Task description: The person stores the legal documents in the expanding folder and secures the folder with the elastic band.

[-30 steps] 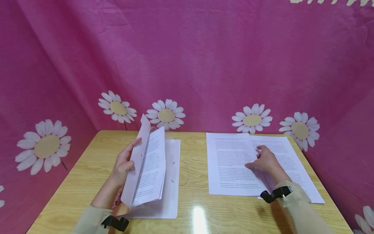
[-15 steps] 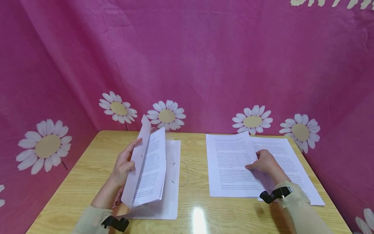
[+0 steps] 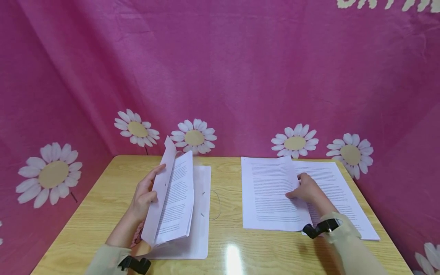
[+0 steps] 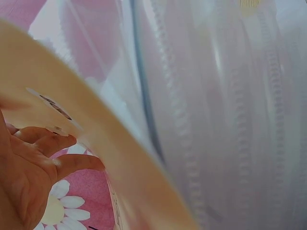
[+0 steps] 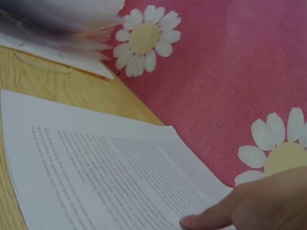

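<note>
My left hand (image 3: pixel 141 198) grips the raised cover and leaves of a folder (image 3: pixel 202 238), thumb on the near side and fingers along the outer edge. Printed pages (image 3: pixel 177 200) stand tilted inside it. In the left wrist view, several clear sleeves (image 4: pixel 225 120) hang beside the curved cover (image 4: pixel 103 124), with my left hand (image 4: pixel 29 177) behind it. On the right, my right hand (image 3: pixel 306 190) pinches the right edge of a printed sheet (image 3: pixel 269 194), which bows up slightly. The right wrist view shows the thumb of my right hand (image 5: pixel 264 203) on that sheet (image 5: pixel 105 177).
Another printed sheet (image 3: pixel 335 191) lies partly under the pinched one. A thin wire loop (image 3: pixel 219 206) sticks out from the folder's right side. The wooden table (image 3: pixel 227 183) ends at a pink curtain (image 3: pixel 220 76) with daisies, which also hangs at both sides.
The fingers of my right hand have closed in on the sheet's right edge, which now curls up more. My left hand and the folder hold their place.
</note>
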`<action>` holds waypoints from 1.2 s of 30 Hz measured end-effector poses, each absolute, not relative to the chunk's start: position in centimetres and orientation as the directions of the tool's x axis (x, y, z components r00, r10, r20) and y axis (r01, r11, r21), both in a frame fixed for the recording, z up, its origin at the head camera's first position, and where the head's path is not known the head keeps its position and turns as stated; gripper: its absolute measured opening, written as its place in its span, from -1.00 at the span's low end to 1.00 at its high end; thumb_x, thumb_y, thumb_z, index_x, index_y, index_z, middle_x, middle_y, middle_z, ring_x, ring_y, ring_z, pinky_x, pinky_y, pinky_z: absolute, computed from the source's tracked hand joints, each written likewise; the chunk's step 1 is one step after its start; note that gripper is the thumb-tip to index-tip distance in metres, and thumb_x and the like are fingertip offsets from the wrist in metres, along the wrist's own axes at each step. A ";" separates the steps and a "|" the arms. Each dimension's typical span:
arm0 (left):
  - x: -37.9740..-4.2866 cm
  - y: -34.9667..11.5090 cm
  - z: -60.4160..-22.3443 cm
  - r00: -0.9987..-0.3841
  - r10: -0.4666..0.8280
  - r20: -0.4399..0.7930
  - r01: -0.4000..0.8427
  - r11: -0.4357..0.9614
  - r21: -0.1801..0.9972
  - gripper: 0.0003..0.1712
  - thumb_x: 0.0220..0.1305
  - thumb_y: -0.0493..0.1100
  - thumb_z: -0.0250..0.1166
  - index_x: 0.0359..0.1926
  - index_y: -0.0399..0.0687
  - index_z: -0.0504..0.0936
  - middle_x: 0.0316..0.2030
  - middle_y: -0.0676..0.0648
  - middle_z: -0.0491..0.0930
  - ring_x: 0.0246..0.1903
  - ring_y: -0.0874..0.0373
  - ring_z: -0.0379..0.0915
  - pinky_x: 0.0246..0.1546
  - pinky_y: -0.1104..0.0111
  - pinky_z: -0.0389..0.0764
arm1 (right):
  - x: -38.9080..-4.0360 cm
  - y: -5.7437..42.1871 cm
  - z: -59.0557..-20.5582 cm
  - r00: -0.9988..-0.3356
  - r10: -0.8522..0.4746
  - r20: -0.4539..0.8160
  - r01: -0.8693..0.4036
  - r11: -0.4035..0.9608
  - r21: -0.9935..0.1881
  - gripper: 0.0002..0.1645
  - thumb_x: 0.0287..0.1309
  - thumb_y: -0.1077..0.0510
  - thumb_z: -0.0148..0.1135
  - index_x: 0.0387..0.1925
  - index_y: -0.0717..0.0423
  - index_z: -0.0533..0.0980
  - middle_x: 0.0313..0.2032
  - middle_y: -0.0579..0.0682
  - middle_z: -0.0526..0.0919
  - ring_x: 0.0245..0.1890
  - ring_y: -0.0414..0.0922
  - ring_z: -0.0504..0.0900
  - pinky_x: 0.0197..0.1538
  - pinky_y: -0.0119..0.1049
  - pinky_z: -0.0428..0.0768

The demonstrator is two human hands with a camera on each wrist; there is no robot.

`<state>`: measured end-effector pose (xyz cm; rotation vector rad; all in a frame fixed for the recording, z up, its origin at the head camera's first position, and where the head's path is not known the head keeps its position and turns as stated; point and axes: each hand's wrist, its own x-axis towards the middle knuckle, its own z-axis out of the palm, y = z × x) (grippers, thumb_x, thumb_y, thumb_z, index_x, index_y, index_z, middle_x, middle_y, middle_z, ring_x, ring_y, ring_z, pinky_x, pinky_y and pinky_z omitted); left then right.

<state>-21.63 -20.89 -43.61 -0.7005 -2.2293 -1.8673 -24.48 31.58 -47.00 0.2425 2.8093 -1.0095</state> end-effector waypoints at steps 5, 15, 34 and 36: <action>-21.6 -20.8 -43.6 -0.880 0.255 0.399 0.437 0.112 0.892 0.07 -0.16 -0.42 -0.05 0.57 -0.35 0.23 0.37 -0.40 0.29 0.02 -0.16 0.39 -0.16 0.36 0.52 | -24.2 31.9 -47.1 -0.976 0.012 -0.216 0.173 0.642 -0.747 0.25 0.11 0.18 0.55 0.54 0.52 -0.07 0.31 0.61 0.34 0.28 0.41 0.45 0.32 0.28 0.39; -21.6 -20.9 -43.7 -0.878 0.261 0.402 0.440 0.109 0.891 0.08 -0.18 -0.43 -0.06 0.57 -0.37 0.22 0.43 -0.38 0.24 0.08 -0.22 0.35 -0.13 0.36 0.51 | -23.2 31.7 -46.6 -0.957 -0.117 -0.264 0.185 0.453 -0.872 0.28 0.28 0.28 0.37 0.68 0.22 -0.32 0.18 0.41 0.56 -0.04 0.04 0.68 0.00 -0.11 0.62; -21.6 -20.8 -43.8 -0.868 0.264 0.420 0.458 0.101 0.883 0.06 -0.18 -0.43 -0.07 0.55 -0.44 0.21 0.38 -0.41 0.27 0.04 -0.19 0.37 -0.16 0.37 0.50 | -22.4 31.8 -46.5 -0.967 -0.164 -0.197 0.128 0.356 -0.926 0.30 0.26 0.34 0.41 0.70 0.17 -0.29 0.13 0.36 0.61 -0.12 0.01 0.73 -0.18 -0.19 0.69; -21.6 -20.7 -43.8 -0.867 0.261 0.424 0.461 0.099 0.882 0.06 -0.18 -0.43 -0.07 0.55 -0.44 0.22 0.37 -0.42 0.28 0.03 -0.18 0.37 -0.16 0.37 0.50 | -22.3 31.8 -46.5 -0.967 -0.163 -0.198 0.124 0.377 -0.918 0.29 0.26 0.35 0.40 0.68 0.25 -0.29 0.16 0.38 0.59 -0.12 -0.02 0.70 -0.18 -0.22 0.68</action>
